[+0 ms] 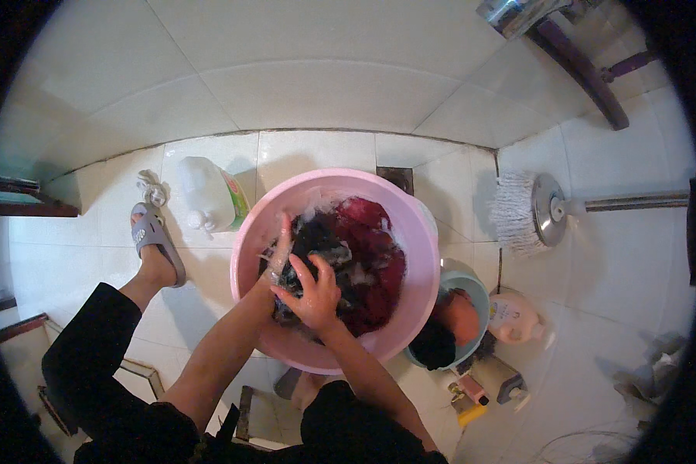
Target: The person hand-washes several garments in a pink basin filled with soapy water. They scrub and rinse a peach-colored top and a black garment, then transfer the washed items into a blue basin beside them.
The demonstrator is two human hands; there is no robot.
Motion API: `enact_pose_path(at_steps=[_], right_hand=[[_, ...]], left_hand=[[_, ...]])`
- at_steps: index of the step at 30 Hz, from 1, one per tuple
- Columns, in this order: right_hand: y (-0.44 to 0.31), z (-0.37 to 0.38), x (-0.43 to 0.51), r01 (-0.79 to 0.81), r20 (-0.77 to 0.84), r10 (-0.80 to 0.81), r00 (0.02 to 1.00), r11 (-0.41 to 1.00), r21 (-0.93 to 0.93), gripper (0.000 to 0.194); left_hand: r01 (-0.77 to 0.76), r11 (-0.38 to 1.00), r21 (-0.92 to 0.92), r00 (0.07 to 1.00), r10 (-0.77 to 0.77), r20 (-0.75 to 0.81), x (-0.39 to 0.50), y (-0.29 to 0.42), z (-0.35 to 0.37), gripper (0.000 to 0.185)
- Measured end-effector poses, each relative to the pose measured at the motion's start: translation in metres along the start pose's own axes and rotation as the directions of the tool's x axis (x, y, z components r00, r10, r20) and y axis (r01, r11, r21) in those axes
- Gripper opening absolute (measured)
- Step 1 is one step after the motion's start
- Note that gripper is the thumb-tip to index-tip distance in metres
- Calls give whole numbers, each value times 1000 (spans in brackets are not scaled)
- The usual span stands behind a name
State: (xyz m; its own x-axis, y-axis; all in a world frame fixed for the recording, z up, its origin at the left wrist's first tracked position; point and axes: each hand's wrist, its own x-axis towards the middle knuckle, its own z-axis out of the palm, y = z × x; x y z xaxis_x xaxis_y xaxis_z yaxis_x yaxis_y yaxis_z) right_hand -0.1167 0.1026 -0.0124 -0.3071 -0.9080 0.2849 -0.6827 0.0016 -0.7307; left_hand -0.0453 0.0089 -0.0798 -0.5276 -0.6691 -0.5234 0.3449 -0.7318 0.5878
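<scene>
A large pink plastic basin (426,272) stands on the tiled floor, holding sudsy water with dark wet fabric (316,232) on its left side and dark red fabric (377,249) on its right. My left hand (282,246) is inside the basin at the left, fingers extended, palm edge against the dark fabric. My right hand (314,293) is just right of it, fingers spread and curved over the dark fabric near my left wrist. Neither hand is plainly closed on the cloth. Foam clings to my left wrist and to the fabric.
A large white jug (206,185) stands left of the basin. To the right are a small teal basin (480,342) with orange and black cloths, a cream bottle (513,318), other bottles and a mop head (522,213). A dark floor drain (403,178) lies by the basin's upper rim.
</scene>
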Motion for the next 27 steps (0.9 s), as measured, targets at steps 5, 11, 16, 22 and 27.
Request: enact_pose_path(at_steps=[5, 11, 16, 22, 27], right_hand=[[2, -16, 52, -278, 273, 306, 912, 951, -138, 25], [49, -49, 81, -565, 143, 575, 805, 818, -108, 47], [53, -103, 15, -326, 155, 417, 896, 853, -407, 50], [28, -120, -22, -707, 396, 606, 689, 681, 188, 53], [0, -145, -32, -312, -107, 645, 756, 501, 807, 40]], left_hand=[[-228, 348, 909, 959, 240, 149, -8, 14, 25, 43], [250, 741, 623, 968, -213, -135, -54, 6, 65, 45], [-155, 461, 874, 974, 219, 57, -69, 44, 75, 24], [-624, 304, 719, 781, 216, 586, -92, 30, 82, 40], [-363, -23, 932, 916, -195, 352, -109, 8, 28, 54]])
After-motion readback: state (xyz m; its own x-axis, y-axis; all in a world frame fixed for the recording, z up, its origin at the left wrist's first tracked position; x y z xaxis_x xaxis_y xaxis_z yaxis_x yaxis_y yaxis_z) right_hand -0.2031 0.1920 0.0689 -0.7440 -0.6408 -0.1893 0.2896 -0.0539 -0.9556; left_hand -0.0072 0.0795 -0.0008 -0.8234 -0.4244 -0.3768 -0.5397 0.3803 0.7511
